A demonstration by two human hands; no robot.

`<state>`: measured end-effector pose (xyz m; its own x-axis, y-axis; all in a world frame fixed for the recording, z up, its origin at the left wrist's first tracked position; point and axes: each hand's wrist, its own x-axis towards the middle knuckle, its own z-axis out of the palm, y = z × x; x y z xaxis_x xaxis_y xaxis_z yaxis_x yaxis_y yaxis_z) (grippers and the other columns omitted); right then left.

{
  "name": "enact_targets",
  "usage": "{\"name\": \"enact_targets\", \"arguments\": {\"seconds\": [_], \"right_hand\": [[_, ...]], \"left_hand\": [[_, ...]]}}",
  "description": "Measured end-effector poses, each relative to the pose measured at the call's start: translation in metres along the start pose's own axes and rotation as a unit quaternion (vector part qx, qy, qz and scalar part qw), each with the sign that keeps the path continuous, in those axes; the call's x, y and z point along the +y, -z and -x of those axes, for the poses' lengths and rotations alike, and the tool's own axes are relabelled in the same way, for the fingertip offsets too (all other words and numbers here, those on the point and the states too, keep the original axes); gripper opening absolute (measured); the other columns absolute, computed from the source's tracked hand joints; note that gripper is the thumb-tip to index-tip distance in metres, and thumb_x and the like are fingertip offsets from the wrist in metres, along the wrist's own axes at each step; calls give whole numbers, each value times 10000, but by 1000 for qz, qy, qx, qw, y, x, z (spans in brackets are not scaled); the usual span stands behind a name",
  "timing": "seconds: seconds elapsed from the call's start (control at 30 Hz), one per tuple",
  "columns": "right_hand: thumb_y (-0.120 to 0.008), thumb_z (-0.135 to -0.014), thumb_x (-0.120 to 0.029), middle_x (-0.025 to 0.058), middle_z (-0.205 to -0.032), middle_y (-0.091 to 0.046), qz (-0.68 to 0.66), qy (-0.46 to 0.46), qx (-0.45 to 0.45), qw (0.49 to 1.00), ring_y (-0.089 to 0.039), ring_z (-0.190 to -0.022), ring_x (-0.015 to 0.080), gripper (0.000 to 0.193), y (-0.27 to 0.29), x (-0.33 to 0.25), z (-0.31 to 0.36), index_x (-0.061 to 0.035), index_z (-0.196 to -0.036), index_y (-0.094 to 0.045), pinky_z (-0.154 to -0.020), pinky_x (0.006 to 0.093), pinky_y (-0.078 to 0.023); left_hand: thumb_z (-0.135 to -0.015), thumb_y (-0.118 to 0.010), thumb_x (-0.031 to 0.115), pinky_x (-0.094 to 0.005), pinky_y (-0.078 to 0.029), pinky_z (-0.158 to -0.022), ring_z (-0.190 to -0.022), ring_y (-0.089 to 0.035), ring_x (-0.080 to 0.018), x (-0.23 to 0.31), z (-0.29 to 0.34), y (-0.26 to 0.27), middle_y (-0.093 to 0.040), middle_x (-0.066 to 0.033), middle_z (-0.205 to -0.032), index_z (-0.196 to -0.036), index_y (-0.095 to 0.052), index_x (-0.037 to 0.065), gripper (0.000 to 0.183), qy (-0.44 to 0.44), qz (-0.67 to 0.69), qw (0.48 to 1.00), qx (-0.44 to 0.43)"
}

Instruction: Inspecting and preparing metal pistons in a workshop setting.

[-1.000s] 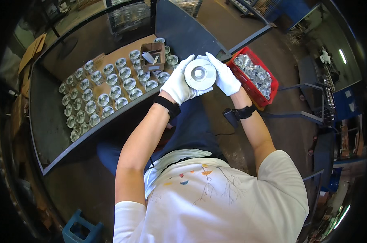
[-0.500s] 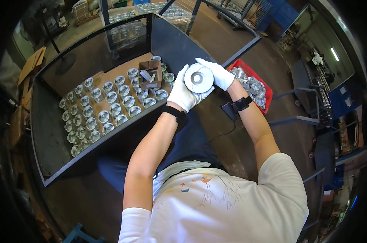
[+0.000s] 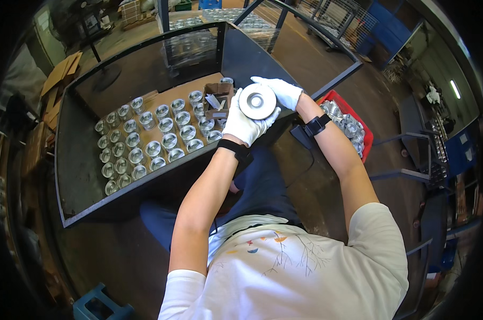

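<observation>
A round silvery metal part with a raised ring and a central hub is held up in front of me, its face toward me. My left hand, in a white glove, wraps around its lower left side, with fingertips showing beneath its lower right edge. My right hand, gloved too, grips it at the upper right; part of those fingers is hidden behind it. Left of my hands, rows of similar shiny metal cups stand on brown cardboard inside a dark metal bin.
An open cardboard box with scraps stands among the cups. On the right, a red crate holds several metal parts. A black bar frame rises behind my right hand, and a blue stool stands at lower left.
The whole view has shifted, so the bin and crate appear farther right and lower. The metal part stays in both hands and its face has tilted slightly.
</observation>
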<state>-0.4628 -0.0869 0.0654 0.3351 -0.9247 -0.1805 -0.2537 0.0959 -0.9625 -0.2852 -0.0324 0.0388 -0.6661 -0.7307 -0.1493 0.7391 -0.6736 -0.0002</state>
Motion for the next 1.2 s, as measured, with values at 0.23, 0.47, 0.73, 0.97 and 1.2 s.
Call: {"name": "enact_targets", "arguments": {"seconds": [0.23,0.47,0.73,0.97,1.2], "right_hand": [[-478,-1042,-248,74,-1412,-541,32,-35,-29,998,-516,-1259,156,481,-21,-20,-5,-22,-1466,-443,-1107,314,-386],[-468,-1044,-253,74,-1400,-553,-13,-39,-32,999,-516,-1259,150,466,-29,-22,-5,-27,-1451,-466,-1104,314,-391],[-457,-1046,-248,72,-1399,-558,1,-80,-21,997,-524,-1252,142,461,-28,-17,-11,-18,-1446,-469,-1092,309,-404],[-458,-1047,-246,70,-1410,-552,5,-84,-31,996,-520,-1260,140,463,-30,-11,-18,-18,-1449,-466,-1095,309,-401],[-529,-1023,-291,66,-1254,-634,-89,-115,-52,988,-589,-1096,149,400,-34,-3,-37,-25,-1318,-578,-954,308,-467]], "left_hand": [[-1000,-408,517,-593,-488,-975,-1173,-592,-313,10,3,9,-626,-85,-1245,-1238,-580,147,472,-15,24,1000,0],[-1001,-401,524,-605,-509,-937,-1128,-626,-305,13,0,15,-648,-70,-1213,-1221,-592,160,466,-14,26,999,16],[-997,-408,537,-604,-507,-944,-1133,-627,-303,12,0,18,-650,-67,-1221,-1222,-595,165,474,-15,40,999,19],[-994,-411,542,-610,-482,-965,-1156,-608,-309,18,-3,24,-635,-63,-1246,-1227,-590,173,472,-6,65,997,31],[-997,-422,485,-604,-460,-1002,-1150,-611,-292,36,20,26,-642,-54,-1220,-1215,-590,162,424,-14,27,999,31]]}}
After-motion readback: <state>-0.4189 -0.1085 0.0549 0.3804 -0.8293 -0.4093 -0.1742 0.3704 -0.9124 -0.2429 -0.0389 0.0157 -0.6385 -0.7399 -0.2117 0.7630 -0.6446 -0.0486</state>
